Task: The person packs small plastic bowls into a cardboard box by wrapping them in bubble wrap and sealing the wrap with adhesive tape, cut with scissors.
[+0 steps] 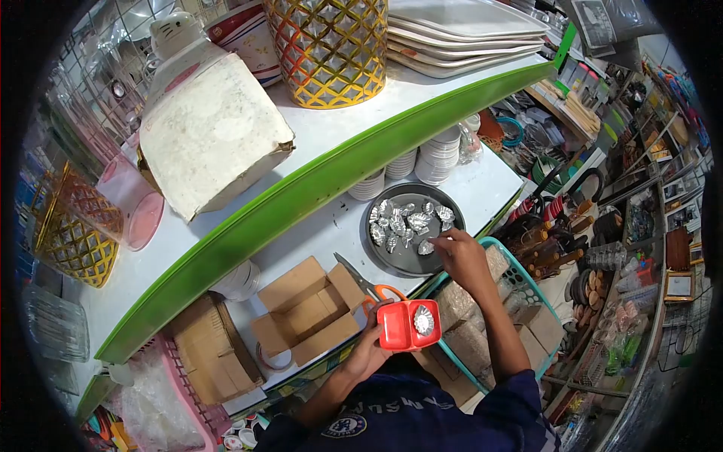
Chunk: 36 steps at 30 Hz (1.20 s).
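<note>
My left hand is closed around a small red plastic box, its lid open. One silver fluted tart mould lies in the box's right half. Over the right rim of a round dark metal pan, my right hand has its fingers curled together. Their tips meet at a single fluted mould at the pan's lower right. Several more shiny moulds are scattered across the pan. Scissors with orange handles lie just beyond the red box, their handles partly hidden.
An open cardboard box stands left of the scissors. Stacked white cups are behind the pan. A green-edged shelf overhangs the counter, carrying a worn white box and a gold-patterned bin. A teal basket sits beneath my right forearm.
</note>
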### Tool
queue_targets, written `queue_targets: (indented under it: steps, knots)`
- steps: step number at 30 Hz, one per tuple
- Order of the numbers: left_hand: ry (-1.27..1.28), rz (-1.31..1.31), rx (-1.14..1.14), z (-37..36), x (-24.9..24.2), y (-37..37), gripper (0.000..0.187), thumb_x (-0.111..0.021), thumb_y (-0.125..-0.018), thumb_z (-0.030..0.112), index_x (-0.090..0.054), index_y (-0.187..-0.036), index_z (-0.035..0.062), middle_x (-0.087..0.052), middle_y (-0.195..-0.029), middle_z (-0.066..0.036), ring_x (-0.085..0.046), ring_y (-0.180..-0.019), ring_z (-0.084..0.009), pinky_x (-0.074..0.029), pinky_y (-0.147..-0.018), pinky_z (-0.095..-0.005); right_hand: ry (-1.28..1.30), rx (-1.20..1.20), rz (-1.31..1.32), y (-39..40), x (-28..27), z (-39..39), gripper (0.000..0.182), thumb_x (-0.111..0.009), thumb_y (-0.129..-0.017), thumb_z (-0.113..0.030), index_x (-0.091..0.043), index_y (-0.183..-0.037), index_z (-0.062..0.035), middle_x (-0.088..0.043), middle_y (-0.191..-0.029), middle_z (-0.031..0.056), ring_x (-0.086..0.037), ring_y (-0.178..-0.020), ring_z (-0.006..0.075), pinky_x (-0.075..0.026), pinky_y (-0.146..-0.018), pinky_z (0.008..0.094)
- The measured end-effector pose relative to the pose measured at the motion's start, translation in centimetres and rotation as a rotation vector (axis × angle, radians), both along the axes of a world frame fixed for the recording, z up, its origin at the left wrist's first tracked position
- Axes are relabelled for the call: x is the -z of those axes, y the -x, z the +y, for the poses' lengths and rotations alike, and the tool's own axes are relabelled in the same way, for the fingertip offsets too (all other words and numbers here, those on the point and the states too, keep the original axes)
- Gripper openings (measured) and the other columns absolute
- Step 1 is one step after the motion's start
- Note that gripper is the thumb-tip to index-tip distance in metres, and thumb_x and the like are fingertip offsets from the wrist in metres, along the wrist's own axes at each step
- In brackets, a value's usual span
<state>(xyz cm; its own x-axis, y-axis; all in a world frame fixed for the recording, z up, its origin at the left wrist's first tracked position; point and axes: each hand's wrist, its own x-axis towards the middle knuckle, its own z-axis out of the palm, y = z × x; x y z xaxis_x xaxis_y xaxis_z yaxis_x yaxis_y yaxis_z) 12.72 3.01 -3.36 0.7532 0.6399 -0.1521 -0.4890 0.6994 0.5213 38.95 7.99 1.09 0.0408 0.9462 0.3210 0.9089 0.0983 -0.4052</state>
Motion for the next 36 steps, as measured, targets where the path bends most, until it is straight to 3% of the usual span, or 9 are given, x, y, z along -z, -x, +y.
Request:
queue_targets:
  steps: [8,20,23,25,26,28,30,33,36]
  knots:
    - [0.004,-0.043,0.022,-0.2,0.0,0.0,0.049,-0.043,-0.101,0.032,-0.027,-0.145,0.0178,-0.034,-0.148,-0.011,-0.04,-0.134,-0.0308,-0.043,-0.1,-0.0605,0.037,0.108,-0.084,-0.3,2.9,1.8,0.021,-0.069,-0.077,-0.009,-0.071,-0.098,-0.0099,-0.064,-0.097,0.0129,-0.062,-0.091,0.0315,-0.053,-0.076,0.0412]
    - [0.027,-0.089,0.029,0.1,-0.2,-0.2,0.048,-0.045,-0.101,0.027,-0.026,-0.144,0.0192,-0.034,-0.146,-0.011,-0.04,-0.133,-0.0277,-0.044,-0.101,-0.0568,0.0,0.064,-0.14,-0.3,2.0,1.2,0.007,-0.067,-0.078,-0.013,-0.065,-0.084,-0.0102,-0.064,-0.089,0.0082,-0.064,-0.084,0.0289,-0.053,-0.067,0.0418]
    - [0.023,-0.085,0.026,0.1,-0.3,-0.2,0.048,-0.044,-0.101,0.027,-0.026,-0.144,0.0192,-0.035,-0.146,-0.011,-0.04,-0.133,-0.0277,-0.044,-0.101,-0.0563,0.02,0.084,-0.011,0.2,-0.4,0.6,0.008,-0.068,-0.081,-0.015,-0.066,-0.086,-0.0102,-0.066,-0.087,0.0096,-0.065,-0.08,0.0289,-0.052,-0.066,0.0402]
    - [0.017,-0.087,0.029,0.1,-0.2,-0.3,0.047,-0.044,-0.101,0.026,-0.026,-0.144,0.0193,-0.035,-0.145,-0.011,-0.041,-0.133,-0.0277,-0.044,-0.101,-0.0563,0.163,0.081,0.246,0.6,-2.8,-0.2,0.01,-0.068,-0.084,-0.017,-0.068,-0.089,-0.0082,-0.068,-0.085,0.0112,-0.066,-0.076,0.028,-0.051,-0.064,0.038]
    - [-0.005,-0.048,0.013,0.1,-0.1,-0.3,0.049,-0.044,-0.101,0.03,-0.026,-0.145,0.0179,-0.034,-0.147,-0.012,-0.04,-0.133,-0.031,-0.044,-0.1,-0.0596,0.163,0.083,0.246,0.8,-4.2,-0.7,0.01,-0.068,-0.084,-0.017,-0.068,-0.089,-0.0082,-0.068,-0.085,0.0112,-0.066,-0.076,0.028,-0.051,-0.064,0.038]
    - [-0.027,-0.009,0.0,0.1,-0.2,-0.3,0.051,-0.043,-0.101,0.034,-0.027,-0.146,0.0166,-0.033,-0.149,-0.013,-0.04,-0.133,-0.0343,-0.043,-0.098,-0.063,0.184,-0.089,0.391,1.1,-6.7,-1.8,0.01,-0.068,-0.085,-0.014,-0.07,-0.093,-0.0065,-0.069,-0.089,0.0106,-0.067,-0.079,0.0257,-0.051,-0.066,0.0358]
    - [0.04,-0.09,0.036,0.3,-0.5,-0.2,0.046,-0.043,-0.101,0.025,-0.027,-0.144,0.0188,-0.035,-0.145,-0.01,-0.04,-0.133,-0.0272,-0.045,-0.101,-0.0565,0.172,-0.197,0.414,1.1,-7.7,-2.7,0.01,-0.068,-0.085,-0.011,-0.071,-0.093,-0.0059,-0.069,-0.088,0.0101,-0.067,-0.08,0.0254,-0.051,-0.068,0.0354]
    - [0.035,-0.082,0.051,0.4,-0.4,-0.4,0.046,-0.044,-0.101,0.026,-0.028,-0.144,0.0189,-0.035,-0.146,-0.009,-0.041,-0.133,-0.0265,-0.044,-0.102,-0.0544,0.156,-0.37,0.411,1.1,-8.2,-3.6,0.012,-0.07,-0.084,-0.009,-0.073,-0.094,-0.0062,-0.069,-0.087,0.0087,-0.067,-0.081,0.0253,-0.052,-0.071,0.0346]
    - [0.036,-0.053,0.039,0.3,-0.1,-0.5,0.047,-0.045,-0.101,0.027,-0.028,-0.144,0.019,-0.035,-0.146,-0.009,-0.042,-0.132,-0.0254,-0.044,-0.103,-0.0514,0.315,-0.54,0.384,0.9,-8.1,-3.9,0.015,-0.071,-0.082,-0.012,-0.074,-0.096,-0.0074,-0.071,-0.088,0.0077,-0.068,-0.079,0.0244,-0.053,-0.07,0.0347]
